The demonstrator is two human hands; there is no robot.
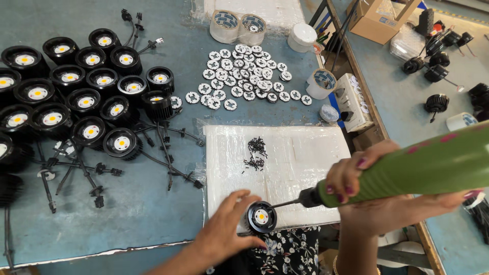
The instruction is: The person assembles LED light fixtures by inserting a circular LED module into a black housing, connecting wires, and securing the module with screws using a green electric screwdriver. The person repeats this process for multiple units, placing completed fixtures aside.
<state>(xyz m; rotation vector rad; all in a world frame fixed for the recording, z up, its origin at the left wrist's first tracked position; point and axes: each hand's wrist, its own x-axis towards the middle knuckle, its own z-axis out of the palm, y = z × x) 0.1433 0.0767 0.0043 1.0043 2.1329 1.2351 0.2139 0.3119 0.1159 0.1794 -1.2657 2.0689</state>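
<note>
Your left hand (224,229) grips lamp housing (261,217); right hand (356,183) clenches green screwdriver (423,165), bit on it. Approx. 20 done lamps (86,102) piled left; screws (256,154) & discs (244,76) left.

Bare white pad (305,153) w/ screw pile (255,154) mid-path

Blue-grey worktable (153,214), scuffed; wooden edge rail (364,91) at rt; grey floor (402,97) beyond; even light.

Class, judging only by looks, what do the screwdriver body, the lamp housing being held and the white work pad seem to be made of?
Screwdriver body: likely plastic, smooth green with a soft sheen. Lamp housing: probably black-coated metal, matte and round, though plastic is possible. White work pad: seemingly foam wrapped in clear film, given its glossy wrinkles.
</note>
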